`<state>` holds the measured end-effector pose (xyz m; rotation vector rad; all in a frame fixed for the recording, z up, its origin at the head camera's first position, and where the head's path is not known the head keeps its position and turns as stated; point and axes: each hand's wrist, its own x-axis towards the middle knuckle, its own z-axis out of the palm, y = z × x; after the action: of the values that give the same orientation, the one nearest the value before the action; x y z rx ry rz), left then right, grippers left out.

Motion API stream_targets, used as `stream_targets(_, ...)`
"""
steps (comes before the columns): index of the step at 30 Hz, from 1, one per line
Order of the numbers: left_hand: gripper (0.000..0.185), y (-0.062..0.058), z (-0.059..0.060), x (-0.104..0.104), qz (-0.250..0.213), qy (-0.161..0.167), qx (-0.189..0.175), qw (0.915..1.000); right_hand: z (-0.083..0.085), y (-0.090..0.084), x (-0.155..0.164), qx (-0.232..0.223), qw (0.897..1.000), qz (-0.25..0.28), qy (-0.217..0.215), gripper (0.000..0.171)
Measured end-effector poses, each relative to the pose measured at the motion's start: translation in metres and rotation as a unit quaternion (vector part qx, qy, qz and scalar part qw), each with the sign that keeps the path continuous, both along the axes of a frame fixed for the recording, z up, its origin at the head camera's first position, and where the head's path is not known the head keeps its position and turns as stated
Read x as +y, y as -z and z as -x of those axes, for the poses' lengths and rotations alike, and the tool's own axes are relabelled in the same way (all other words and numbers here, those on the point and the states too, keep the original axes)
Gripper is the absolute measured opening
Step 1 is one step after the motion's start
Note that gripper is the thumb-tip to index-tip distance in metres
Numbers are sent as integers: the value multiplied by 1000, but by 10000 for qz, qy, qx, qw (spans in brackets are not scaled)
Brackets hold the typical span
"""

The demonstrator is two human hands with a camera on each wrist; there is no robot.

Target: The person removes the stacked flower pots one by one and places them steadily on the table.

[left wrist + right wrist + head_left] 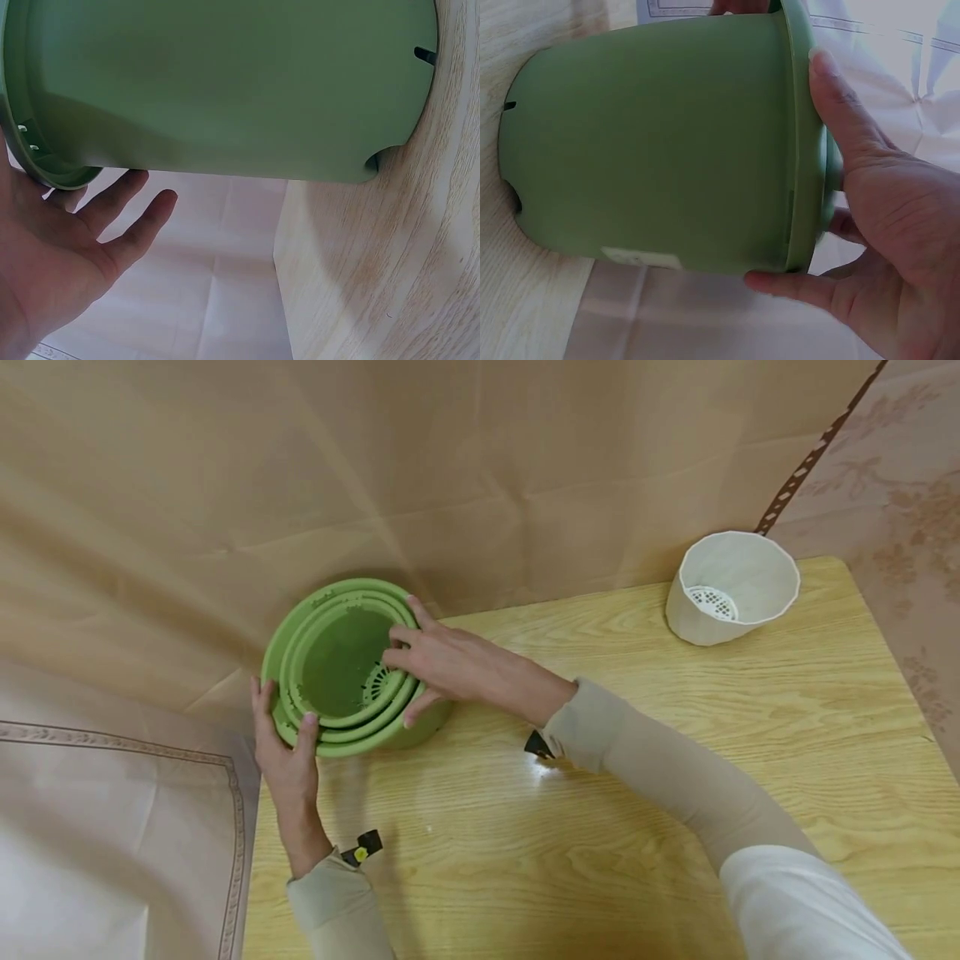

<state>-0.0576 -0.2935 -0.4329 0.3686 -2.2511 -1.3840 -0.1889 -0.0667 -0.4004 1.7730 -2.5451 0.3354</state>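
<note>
A nested stack of green plastic flower pots stands at the left of the table, their openings showing rims one inside another. Slots mark the innermost pot's bottom. My left hand holds the outer pot's rim at its near left side, with the thumb on the rim and the fingers along the outside. On the far right side, my right hand grips the rims, its fingers reaching over into the inner pots and its thumb outside. In the right wrist view, the outer pot's wall bears a pale label.
A white pot with a perforated bottom stands at the table's back right. The wood-grain table meets a beige cloth backdrop behind the pots. Pale patterned cloth hangs beyond the left edge.
</note>
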Motion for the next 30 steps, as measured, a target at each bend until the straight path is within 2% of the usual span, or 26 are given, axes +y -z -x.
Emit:
stream_targets(7, 68, -1, -1, 2, -70, -33, 38, 10000, 1, 5, 3, -344, 9982, 483, 2, 78)
stream_targets(14, 67, 1, 0, 3, -56, -35, 29, 10000, 3, 11, 5, -231, 9981, 557, -131, 73)
stream_targets(22, 64, 2, 0, 2, -106, -3, 92, 9999, 5, 5, 7, -1006, 9917, 805, 22, 45)
stream_targets(26, 65, 2, 0, 3, -156, 44, 165, 9997, 4, 7, 8, -1155, 9876, 1049, 161, 41)
stream_targets(30, 68, 2, -2, 4, -141, 42, 193, 9997, 4, 10, 8, -1492, 9798, 1277, 371, 39)
